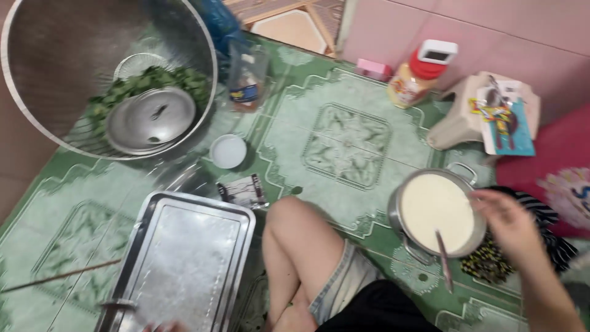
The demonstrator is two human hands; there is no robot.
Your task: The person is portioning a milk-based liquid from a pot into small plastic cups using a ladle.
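The right hand (507,221) rested with loosely curled fingers on the pot (437,212) rim at 3 o'clock, gripping nothing firmly; the pot held white batter and a spoon (444,258); steadying the rim would prevent tipping; the left hand (165,327), barely visible at the tray (184,258) at 6 o'clock, showed no discernible grip.

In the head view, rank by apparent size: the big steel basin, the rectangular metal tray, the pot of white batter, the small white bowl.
1. Big round steel basin, though cut off by the frame.
2. Rectangular metal tray, close behind and nearer the camera, so this order is unsure.
3. Pot of white batter.
4. Small white bowl.
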